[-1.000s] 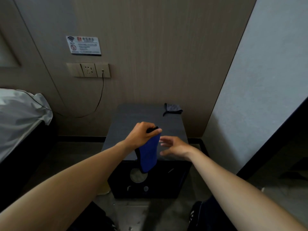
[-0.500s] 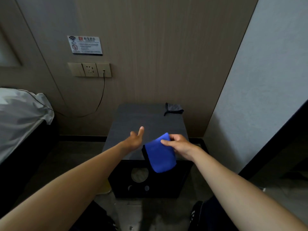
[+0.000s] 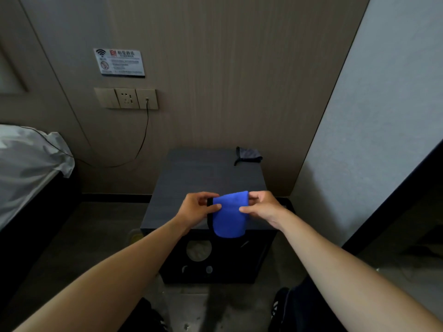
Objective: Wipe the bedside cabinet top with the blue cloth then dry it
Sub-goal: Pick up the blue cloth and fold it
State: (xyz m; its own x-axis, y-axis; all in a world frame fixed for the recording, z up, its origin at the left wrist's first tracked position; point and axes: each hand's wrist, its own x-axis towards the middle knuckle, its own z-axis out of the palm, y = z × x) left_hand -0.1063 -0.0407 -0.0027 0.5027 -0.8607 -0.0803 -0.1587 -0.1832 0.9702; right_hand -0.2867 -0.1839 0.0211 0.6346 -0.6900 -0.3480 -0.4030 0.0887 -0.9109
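We have the blue cloth (image 3: pixel 229 213) pinched by both hands, left hand (image 3: pixel 197 210) and right hand (image 3: pixel 263 207), held over the bedside cabinet top's (image 3: pixel 206 178) front edge; grey cloth (image 3: pixel 248 154) at its back corner.

Both bare forearms reached forward from the lower corners of the view and converged near the centre. The left hand (image 3: pixel 196 209) was turned palm inward, thumb and fingers pinched on the left edge of the blue cloth (image 3: pixel 229 215). The right hand (image 3: pixel 262 207) mirrored it, pinching the cloth's right edge between thumb and forefinger. The hands were level and close together, not touching.
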